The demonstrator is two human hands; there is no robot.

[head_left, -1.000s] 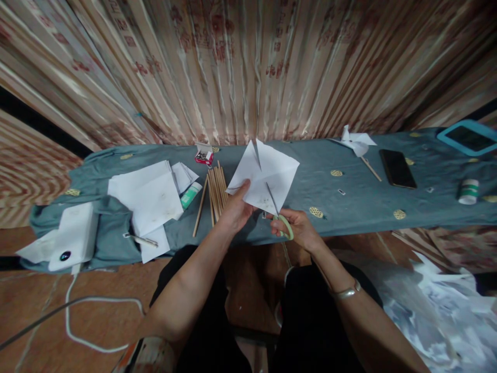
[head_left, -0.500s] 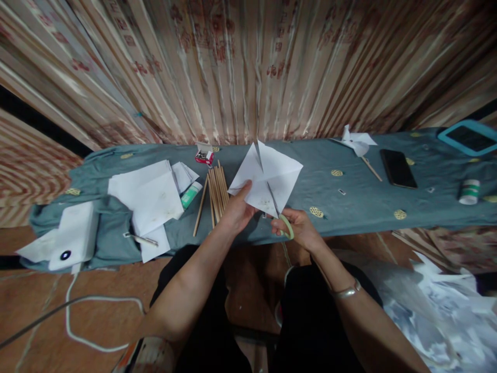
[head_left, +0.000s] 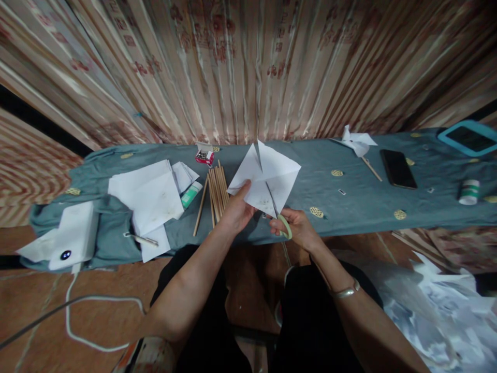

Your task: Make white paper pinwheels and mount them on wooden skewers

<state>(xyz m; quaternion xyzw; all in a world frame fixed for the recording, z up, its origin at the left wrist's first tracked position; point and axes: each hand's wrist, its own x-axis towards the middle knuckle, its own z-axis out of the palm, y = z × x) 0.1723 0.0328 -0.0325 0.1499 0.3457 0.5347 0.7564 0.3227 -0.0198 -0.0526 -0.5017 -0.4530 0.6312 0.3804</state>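
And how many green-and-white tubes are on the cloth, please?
2. One tube lies between the papers and the wooden sticks; the other tube is at the far right, below the blue-framed device in the picture. Others could be hidden.

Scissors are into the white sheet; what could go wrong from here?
The scissors might cut too far: their visible tip lies close to the slit from the opposite corner, so the white sheet could split. The left hand grips nearby, partly hidden underneath, so a slip might nick it.
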